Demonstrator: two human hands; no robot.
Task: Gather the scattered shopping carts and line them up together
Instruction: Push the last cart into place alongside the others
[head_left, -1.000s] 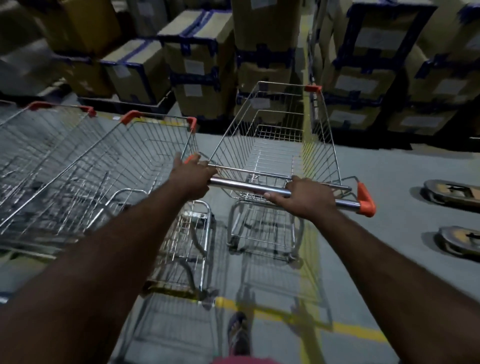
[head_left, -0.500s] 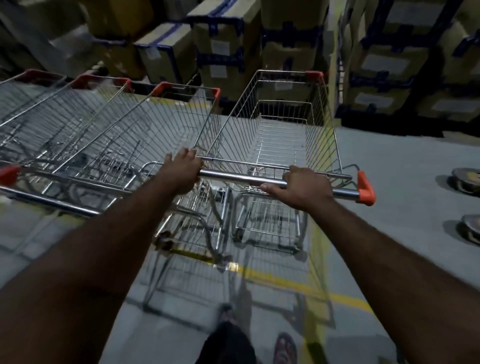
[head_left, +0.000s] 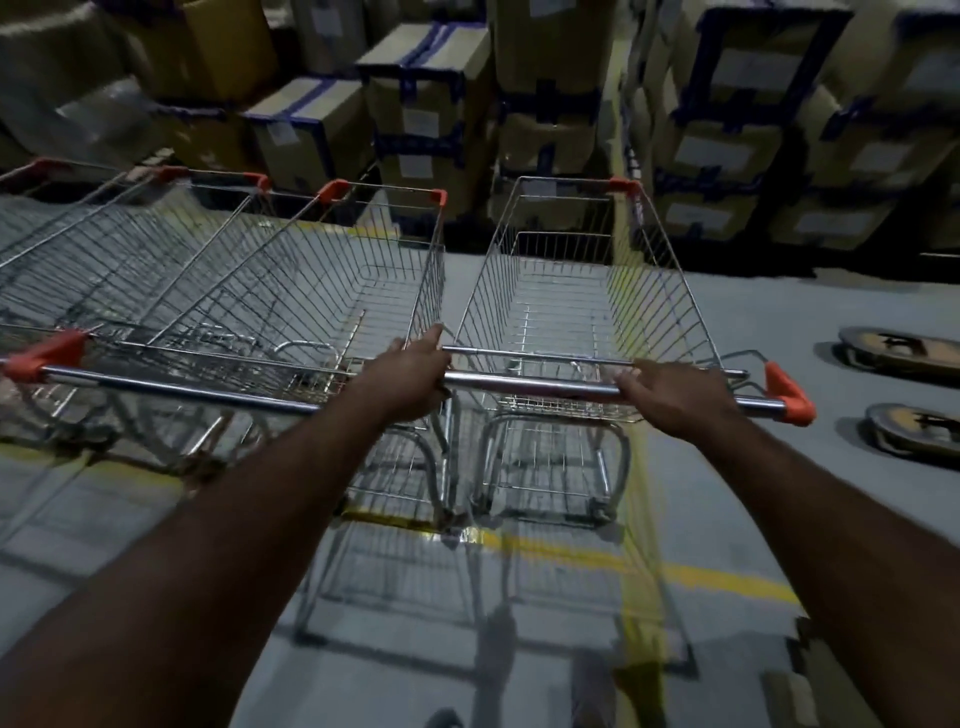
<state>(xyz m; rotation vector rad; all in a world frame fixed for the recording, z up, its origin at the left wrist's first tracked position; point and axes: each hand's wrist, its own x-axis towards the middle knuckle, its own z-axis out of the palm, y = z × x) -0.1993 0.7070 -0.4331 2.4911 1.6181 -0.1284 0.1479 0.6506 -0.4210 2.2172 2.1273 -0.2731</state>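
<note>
Since half a second ago, the held cart (head_left: 571, 312) has swung straighter beside the neighbouring cart (head_left: 337, 291). The two push bars met at an angle then and now run almost in one line. Both hands sit on the bar where they sat before.

The left hand (head_left: 410, 374) grips the handle bar (head_left: 530, 387) of the held cart at its left end, fingers curled over the top of the tube. It is right where the neighbouring cart's basket corner comes close. The right hand (head_left: 675, 395) grips the same bar toward its right end, fingers wrapped over it though blurred at the tips. It is a little short of the orange end cap (head_left: 787, 400).

The held cart stands upright on the grey floor (head_left: 779, 312), its wire basket pointing away from the person. The neighbouring cart stands just left of the held cart, side by side with it, and the two fronts are roughly level. Further carts (head_left: 104, 249) lie farther left of the held cart; whether they are nested or merely close I cannot tell.

Beyond the held cart's front rise stacked cardboard boxes (head_left: 431, 104) bound with dark tape. Well apart to the right of the held cart, two flat dollies (head_left: 898, 348) lie on the floor. A yellow line (head_left: 701, 577) crosses the floor just behind the held cart's rear wheels.
</note>
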